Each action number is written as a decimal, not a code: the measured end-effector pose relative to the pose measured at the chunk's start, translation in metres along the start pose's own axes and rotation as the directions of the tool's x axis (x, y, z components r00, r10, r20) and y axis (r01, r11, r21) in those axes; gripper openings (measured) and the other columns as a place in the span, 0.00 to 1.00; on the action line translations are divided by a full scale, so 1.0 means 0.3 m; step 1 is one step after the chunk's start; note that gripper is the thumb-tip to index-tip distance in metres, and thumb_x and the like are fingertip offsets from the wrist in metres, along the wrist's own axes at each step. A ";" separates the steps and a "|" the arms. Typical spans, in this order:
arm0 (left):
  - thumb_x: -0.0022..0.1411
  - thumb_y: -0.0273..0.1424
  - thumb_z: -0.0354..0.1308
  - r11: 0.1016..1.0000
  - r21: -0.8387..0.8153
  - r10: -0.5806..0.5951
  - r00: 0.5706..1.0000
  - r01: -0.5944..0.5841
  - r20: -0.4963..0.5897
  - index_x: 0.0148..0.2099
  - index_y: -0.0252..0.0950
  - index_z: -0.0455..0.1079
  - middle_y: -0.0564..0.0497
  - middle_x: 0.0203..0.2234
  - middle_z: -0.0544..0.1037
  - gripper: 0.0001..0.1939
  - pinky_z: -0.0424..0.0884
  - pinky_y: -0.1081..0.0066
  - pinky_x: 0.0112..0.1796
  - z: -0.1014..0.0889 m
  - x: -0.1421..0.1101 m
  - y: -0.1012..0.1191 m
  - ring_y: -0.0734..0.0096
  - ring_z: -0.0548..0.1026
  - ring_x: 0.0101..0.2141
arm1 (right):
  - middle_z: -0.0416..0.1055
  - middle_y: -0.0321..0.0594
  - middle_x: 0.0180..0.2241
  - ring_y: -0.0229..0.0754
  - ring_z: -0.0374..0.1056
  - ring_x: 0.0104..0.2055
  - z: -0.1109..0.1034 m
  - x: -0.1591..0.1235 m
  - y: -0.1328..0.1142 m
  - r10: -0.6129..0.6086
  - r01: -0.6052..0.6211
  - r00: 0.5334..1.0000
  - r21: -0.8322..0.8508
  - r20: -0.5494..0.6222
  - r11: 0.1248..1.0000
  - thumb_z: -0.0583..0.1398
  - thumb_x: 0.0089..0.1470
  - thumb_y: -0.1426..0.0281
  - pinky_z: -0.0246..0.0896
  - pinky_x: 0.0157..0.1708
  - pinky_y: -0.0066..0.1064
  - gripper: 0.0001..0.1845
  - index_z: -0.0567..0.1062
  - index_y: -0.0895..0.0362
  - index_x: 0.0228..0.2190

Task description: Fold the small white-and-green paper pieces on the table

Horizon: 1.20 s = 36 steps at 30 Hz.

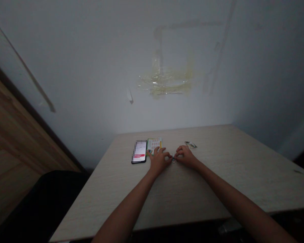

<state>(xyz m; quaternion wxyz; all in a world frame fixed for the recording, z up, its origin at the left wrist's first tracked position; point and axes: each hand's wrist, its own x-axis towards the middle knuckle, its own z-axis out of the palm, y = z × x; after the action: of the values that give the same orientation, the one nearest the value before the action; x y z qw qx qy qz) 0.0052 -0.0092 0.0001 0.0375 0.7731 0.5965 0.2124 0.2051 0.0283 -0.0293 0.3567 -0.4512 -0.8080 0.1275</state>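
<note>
My left hand [159, 158] and my right hand [185, 156] meet near the middle of the table [116, 189]. Between their fingertips is a small dark greenish piece [173, 158], too small to name. Thumb and forefinger of the left hand are pinched at it, the other fingers spread over the edge of a printed card or booklet [155, 141]. The right fingers are also pinched at the small piece. A small pale ring-like bit [173, 161] shows just below the fingertips. Left of the card lies a phone [140, 152] with its screen lit.
A small torn packet or wrapper [191, 144] lies beyond my right hand. The white wall [96, 84], with yellowed clear tape [164, 84] on it, rises behind the table. A dark chair-like shape [55, 199] stands at the left, by a wooden panel [12, 135].
</note>
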 end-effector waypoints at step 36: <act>0.60 0.44 0.60 0.999 -0.019 0.045 0.999 -0.045 -0.003 0.42 0.53 0.75 0.57 0.58 0.69 0.09 0.32 0.27 0.56 0.008 0.001 -0.016 0.49 0.54 0.62 | 0.71 0.42 0.41 0.47 0.65 0.48 -0.018 -0.016 -0.009 0.014 -0.013 1.000 0.121 -0.007 0.993 0.66 0.48 0.69 0.56 0.54 0.43 0.03 0.82 0.51 0.29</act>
<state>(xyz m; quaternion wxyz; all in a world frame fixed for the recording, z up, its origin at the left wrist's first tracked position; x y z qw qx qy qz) 0.0018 -0.0072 -0.0035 0.0393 0.7856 0.5771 0.2198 0.2088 0.0221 -0.0262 0.3856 -0.4347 -0.7944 0.1769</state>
